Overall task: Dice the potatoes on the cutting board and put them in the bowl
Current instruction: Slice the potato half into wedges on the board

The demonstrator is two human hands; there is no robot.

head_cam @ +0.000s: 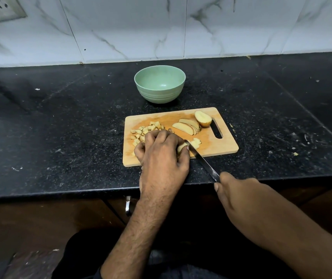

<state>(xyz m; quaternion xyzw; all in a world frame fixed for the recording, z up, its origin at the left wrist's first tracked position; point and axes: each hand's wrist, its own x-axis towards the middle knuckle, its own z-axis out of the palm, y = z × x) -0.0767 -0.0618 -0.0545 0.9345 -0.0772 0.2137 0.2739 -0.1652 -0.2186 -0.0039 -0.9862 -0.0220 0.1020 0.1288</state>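
- The black bench [60, 121] fills the middle of the frame.
- The cutting board [217, 147] lies at centre, with the empty green bowl [159, 86] just above it.
- The left hand [162, 152] curls over a potato piece [181, 147], pinning it down.
- The right hand [239, 191], lower right, grips the knife [203, 161]; its blade meets that piece.
- Slices [185, 127] and 1 potato half [203, 118] wait upper right of the board; the diced pile [145, 131] sits at its left.
- Potato is probably firm but wet and slippery: hold it cut-face down, fingertips tucked.
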